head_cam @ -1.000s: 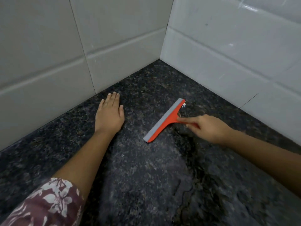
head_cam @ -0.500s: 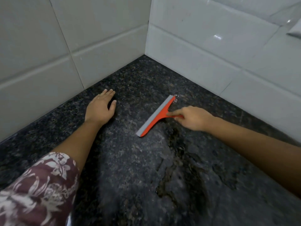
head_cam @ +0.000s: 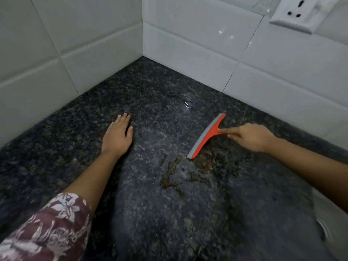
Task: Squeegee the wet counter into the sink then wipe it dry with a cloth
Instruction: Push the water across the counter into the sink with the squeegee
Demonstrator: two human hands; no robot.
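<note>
An orange squeegee (head_cam: 206, 136) with a grey rubber blade lies with its blade on the dark speckled granite counter (head_cam: 154, 213), slanting from near left to far right. My right hand (head_cam: 252, 136) grips its short handle, index finger stretched along it. Puddles of water (head_cam: 173, 176) sit on the counter just in front of the blade's near end. My left hand (head_cam: 117, 136) rests flat on the counter to the left, fingers straight, well apart from the squeegee. A pale curved rim at the lower right edge (head_cam: 325, 228) may be the sink. No cloth is in view.
White tiled walls (head_cam: 188, 53) meet in a corner behind the counter. A white wall socket (head_cam: 299, 13) is mounted at the top right. A small wet glint (head_cam: 186, 105) lies on the counter beyond the squeegee.
My right hand has drawn the squeegee to the right, away from my left hand. The view has shifted, bringing the socket and the pale rim into sight. My left hand stays flat.
</note>
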